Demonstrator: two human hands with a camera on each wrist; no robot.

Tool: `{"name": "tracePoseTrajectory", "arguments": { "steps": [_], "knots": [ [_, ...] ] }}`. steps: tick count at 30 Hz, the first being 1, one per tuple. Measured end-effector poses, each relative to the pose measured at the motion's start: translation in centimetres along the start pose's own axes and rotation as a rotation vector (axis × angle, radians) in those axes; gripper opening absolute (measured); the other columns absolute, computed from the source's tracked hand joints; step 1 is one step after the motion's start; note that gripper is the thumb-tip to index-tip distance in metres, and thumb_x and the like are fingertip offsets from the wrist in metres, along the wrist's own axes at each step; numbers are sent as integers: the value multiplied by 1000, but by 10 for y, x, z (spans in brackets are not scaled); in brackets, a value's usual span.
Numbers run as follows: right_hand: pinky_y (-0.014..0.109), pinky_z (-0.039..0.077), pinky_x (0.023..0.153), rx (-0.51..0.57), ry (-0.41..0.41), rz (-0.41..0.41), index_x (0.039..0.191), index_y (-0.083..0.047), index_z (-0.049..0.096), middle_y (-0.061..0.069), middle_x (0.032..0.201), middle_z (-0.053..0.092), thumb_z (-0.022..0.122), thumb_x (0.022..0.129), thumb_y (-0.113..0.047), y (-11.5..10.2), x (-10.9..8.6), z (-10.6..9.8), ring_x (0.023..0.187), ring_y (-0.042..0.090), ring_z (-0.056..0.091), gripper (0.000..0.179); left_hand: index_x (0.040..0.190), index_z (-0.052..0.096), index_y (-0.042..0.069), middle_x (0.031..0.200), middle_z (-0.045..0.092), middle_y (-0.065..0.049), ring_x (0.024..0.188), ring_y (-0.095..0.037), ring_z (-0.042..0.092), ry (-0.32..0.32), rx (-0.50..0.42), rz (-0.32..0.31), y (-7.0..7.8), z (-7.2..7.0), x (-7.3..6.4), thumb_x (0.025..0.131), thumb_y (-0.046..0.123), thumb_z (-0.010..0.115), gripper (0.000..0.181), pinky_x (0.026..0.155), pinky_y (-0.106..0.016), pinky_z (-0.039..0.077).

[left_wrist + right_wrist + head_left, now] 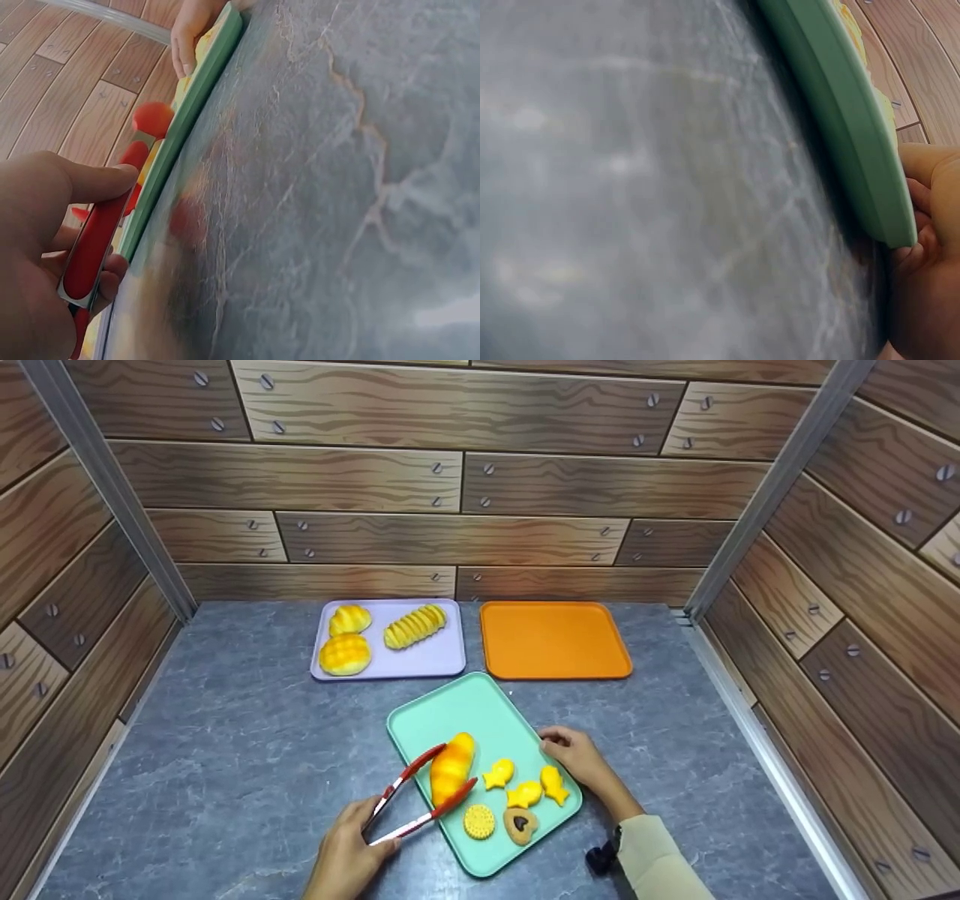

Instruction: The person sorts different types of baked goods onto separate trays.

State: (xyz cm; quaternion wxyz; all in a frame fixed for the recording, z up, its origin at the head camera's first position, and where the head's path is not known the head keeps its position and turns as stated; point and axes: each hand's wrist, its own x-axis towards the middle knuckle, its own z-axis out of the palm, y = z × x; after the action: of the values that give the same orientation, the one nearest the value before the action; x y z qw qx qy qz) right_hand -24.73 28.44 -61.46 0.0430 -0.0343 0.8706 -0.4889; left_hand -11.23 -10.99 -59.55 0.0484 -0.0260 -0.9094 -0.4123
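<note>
My left hand (347, 851) grips a pair of red-and-silver tongs (454, 799), thumb on one red handle (99, 240) in the left wrist view. The spread tong tips lie on either side of a long orange-yellow bread roll (452, 765) on the green tray (435, 712). At the tray's right rim, my right hand (577, 757) holds the edge between thumb and fingers. Beside the roll are several small yellow fish-shaped pieces (525, 794), a round yellow biscuit (479, 822) and a heart-centred cookie (520, 826).
Behind the green tray, a lilac tray (405, 664) carries a ridged long loaf (415, 627), a round bun (345, 654) and a smaller bread (350, 620). An orange tray (556, 641) stands to its right. Wood-patterned walls (375, 480) enclose the grey marbled table (225, 750).
</note>
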Motion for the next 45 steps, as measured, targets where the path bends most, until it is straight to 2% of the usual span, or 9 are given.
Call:
{"name": "tracePoseTrajectory", "arguments": {
  "steps": [6,13,19,25,37,45],
  "knots": [
    [31,47,80,-9,4,-3,120,-13,72,3,102,68,66,97,-22,1,-1,0,87,16,58,25,130,66,2,122,67,-7,113,-28,65,28,9,29,-2,1,1,70,13,89,65,98,-49,50],
    [31,47,80,-12,10,2,119,-14,72,3,102,68,66,97,-22,1,-1,0,87,16,58,24,129,67,5,122,67,-6,113,-28,65,26,-10,23,-2,1,2,71,14,88,63,98,-49,51],
    [34,47,82,3,11,1,119,-12,73,5,102,68,66,97,-20,0,-1,-1,88,17,58,24,128,68,8,118,68,-3,109,-25,65,51,-43,47,-4,0,12,70,14,88,61,94,-47,51],
    [34,47,82,-3,11,-6,120,-11,72,5,103,68,66,97,-20,0,-2,-2,88,17,58,25,127,69,7,119,69,-6,111,-27,65,88,-90,66,-4,-5,37,70,12,89,60,96,-49,50],
    [30,48,82,24,-10,-3,120,-11,72,6,106,69,65,98,-21,0,-1,1,89,15,58,26,128,67,0,121,68,-14,114,-35,64,146,-78,94,-10,-15,96,71,10,87,61,99,-52,48],
    [31,48,81,13,-2,3,121,-9,71,7,106,68,65,98,-22,1,-1,0,90,16,58,27,131,64,-3,124,66,-19,117,-38,62,138,-103,58,-10,-12,130,73,9,86,63,102,-52,46]
  ]
}}
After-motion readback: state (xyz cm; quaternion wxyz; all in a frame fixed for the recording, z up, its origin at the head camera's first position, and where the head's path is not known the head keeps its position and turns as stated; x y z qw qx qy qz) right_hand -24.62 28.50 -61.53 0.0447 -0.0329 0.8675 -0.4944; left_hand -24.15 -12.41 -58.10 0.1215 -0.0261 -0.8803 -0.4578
